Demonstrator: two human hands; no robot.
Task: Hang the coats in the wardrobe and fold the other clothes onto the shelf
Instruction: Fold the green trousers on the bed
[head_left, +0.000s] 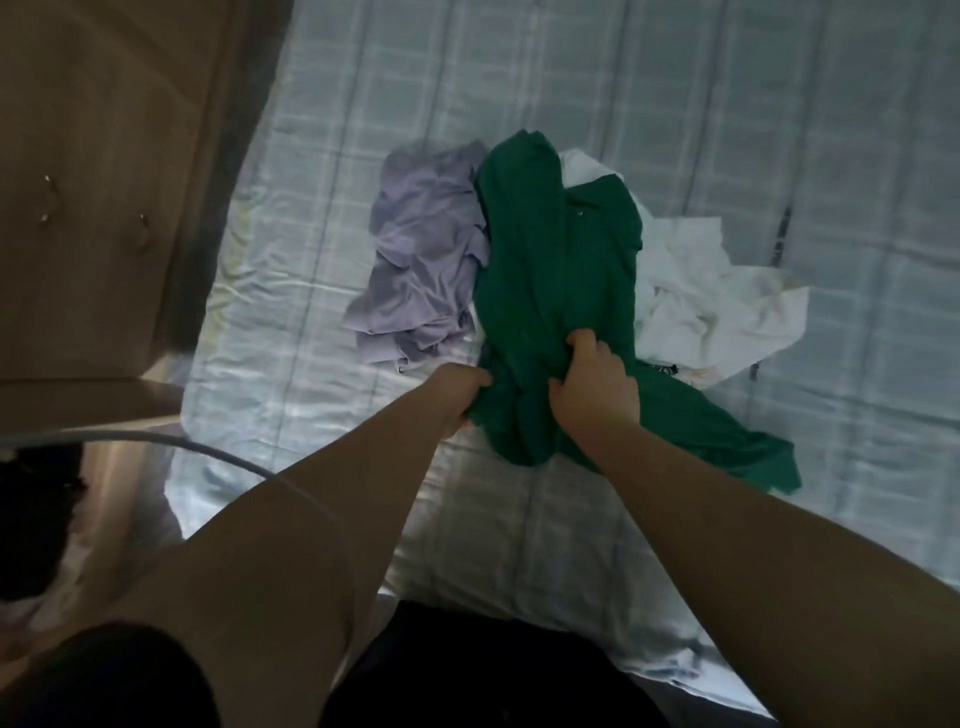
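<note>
Reaching forward from the bottom of the head view, two bare forearms stretch out over a bed (519, 545) covered in a pale blue checked sheet. A thin white cable (228, 453) arcs across the left forearm, running from the left edge. Both hands are clenched on a green garment (550, 291) at its near end: the left hand (457, 397) pinches a bunched fold at the garment's left edge, and the right hand (597, 387) grips a gathered handful nearer the middle, thumb on top. The green cloth is crumpled and partly drawn up between the two hands, with one end trailing off to the right on the sheet. A small button or snap shows near its far part.

Just beside it on the left, touching its edge, lies a rumpled lilac garment (421, 260). On the right, partly under the green one, sits a crumpled white garment (717, 306). All three rest on the bed. At the far left stands a brown wooden cabinet (104, 182) with small metal handles.
</note>
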